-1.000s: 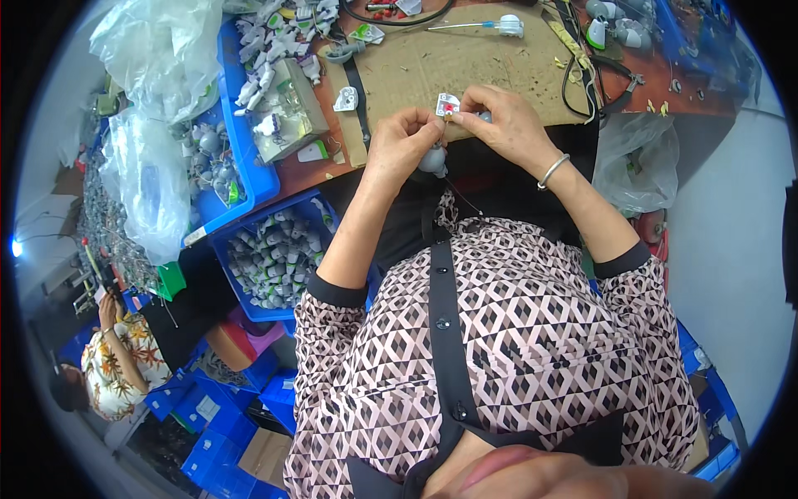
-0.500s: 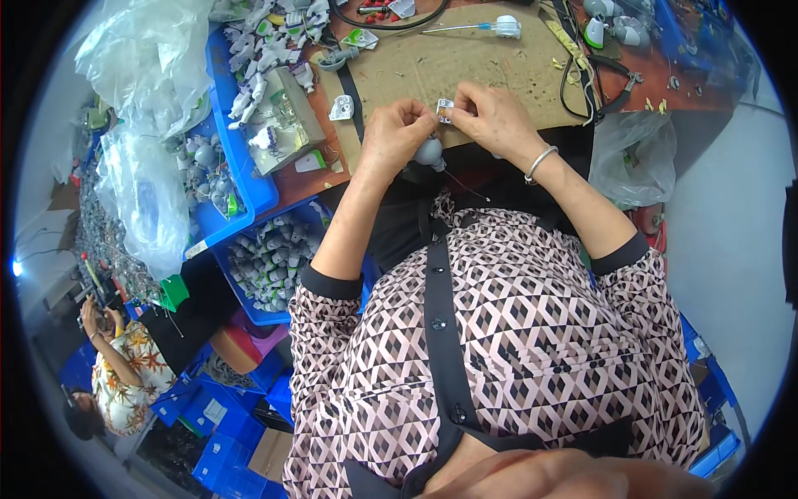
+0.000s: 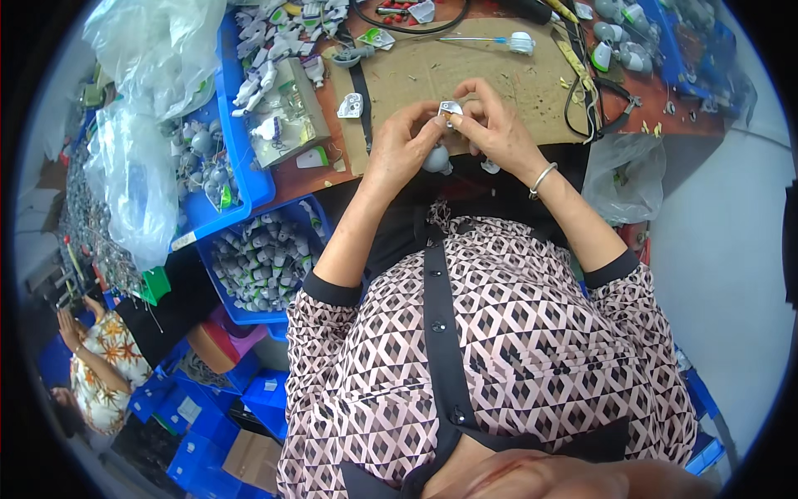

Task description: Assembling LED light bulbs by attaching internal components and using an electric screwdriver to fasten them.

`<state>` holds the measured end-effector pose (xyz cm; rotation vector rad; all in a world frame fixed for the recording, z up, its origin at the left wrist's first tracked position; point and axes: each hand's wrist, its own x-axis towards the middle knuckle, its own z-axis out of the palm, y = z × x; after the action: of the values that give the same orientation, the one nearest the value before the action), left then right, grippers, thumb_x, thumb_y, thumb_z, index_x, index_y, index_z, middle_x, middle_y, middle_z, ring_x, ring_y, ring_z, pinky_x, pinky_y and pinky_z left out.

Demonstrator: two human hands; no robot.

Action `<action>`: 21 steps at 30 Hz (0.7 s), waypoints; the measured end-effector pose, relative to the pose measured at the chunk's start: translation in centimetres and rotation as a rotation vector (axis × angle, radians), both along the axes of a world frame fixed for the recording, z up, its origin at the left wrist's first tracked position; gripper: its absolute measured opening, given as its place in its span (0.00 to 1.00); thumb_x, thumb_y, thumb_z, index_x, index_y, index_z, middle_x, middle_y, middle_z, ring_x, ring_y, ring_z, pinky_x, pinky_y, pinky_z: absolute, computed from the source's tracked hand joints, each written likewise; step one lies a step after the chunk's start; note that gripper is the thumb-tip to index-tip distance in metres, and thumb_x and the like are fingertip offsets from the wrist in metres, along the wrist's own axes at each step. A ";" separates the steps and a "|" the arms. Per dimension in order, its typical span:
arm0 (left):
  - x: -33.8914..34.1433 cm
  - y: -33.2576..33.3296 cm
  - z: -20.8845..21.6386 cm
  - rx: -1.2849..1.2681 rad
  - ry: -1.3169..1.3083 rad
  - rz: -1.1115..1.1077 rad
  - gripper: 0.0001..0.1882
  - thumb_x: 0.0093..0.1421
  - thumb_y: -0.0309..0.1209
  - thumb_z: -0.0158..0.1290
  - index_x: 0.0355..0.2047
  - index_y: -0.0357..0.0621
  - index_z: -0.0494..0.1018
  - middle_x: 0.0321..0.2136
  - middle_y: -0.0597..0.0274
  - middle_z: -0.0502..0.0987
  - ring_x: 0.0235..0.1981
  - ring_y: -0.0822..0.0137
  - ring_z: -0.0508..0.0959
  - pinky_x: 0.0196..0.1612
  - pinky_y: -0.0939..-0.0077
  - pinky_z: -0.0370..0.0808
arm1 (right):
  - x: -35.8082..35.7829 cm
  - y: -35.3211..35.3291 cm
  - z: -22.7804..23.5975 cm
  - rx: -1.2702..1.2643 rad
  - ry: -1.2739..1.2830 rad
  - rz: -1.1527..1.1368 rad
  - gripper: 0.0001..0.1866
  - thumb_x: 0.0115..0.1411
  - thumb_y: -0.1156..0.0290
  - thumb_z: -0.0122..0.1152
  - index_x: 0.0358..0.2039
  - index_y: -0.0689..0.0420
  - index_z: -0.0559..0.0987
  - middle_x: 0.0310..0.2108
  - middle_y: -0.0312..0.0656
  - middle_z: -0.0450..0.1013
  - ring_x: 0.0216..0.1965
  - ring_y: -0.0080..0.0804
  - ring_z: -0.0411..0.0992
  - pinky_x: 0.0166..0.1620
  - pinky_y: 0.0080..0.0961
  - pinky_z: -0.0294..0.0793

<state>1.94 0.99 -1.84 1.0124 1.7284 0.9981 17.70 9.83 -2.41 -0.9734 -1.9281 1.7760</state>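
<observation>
A small white plastic piece (image 3: 450, 108) is pinched between my two hands above the table's near edge. My left hand (image 3: 401, 148) is closed, with thumb and forefinger at the left side of the piece. Below those fingers shows a rounded grey housing (image 3: 436, 159); whether it joins the white piece is hidden. My right hand (image 3: 501, 137) is closed from the other side, its thumb on the piece and its forefinger arched above. A little pale part (image 3: 490, 166) shows beneath the right hand. Another white plastic piece (image 3: 351, 106) lies left of my hands.
Cardboard (image 3: 432, 71) covers the table, with a thin blue-sleeved tool with a white knob (image 3: 521, 43) on it. A clear box (image 3: 287, 116) and a blue tray (image 3: 249, 179) stand left. A blue bin (image 3: 262, 312) holds several grey parts. A co-worker (image 3: 108, 366) sits far left.
My hands have turned the white piece slightly, and my right fingers have lifted and curled more. The thin cord hanging below the grey housing no longer shows. The whole view has shifted a little.
</observation>
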 end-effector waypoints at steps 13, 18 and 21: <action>-0.3 -1.1 0.0 0.127 -0.283 0.173 0.13 0.64 0.31 0.53 0.44 0.36 0.75 0.32 0.64 0.80 0.33 0.79 0.76 0.36 0.82 0.74 | -1.4 0.2 1.4 0.239 0.038 0.138 0.18 0.59 0.69 0.58 0.48 0.59 0.68 0.30 0.38 0.73 0.33 0.27 0.72 0.40 0.28 0.71; -0.6 -1.1 0.2 0.120 -0.337 0.161 0.12 0.64 0.30 0.53 0.44 0.36 0.75 0.33 0.65 0.80 0.33 0.80 0.76 0.36 0.85 0.73 | -1.6 0.2 1.1 0.384 -0.019 0.135 0.17 0.59 0.68 0.58 0.47 0.59 0.68 0.30 0.40 0.73 0.34 0.31 0.72 0.41 0.28 0.71; -0.5 -1.3 0.5 0.105 -0.378 0.168 0.12 0.64 0.29 0.52 0.45 0.36 0.74 0.33 0.65 0.80 0.34 0.80 0.76 0.37 0.85 0.73 | -1.9 0.2 1.1 0.209 -0.020 0.124 0.16 0.60 0.68 0.57 0.46 0.58 0.69 0.29 0.39 0.73 0.33 0.28 0.72 0.39 0.26 0.70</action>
<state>1.43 -0.27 -1.35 0.6939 1.4747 1.3068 15.84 9.99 -1.35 -0.8181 -2.1776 1.5918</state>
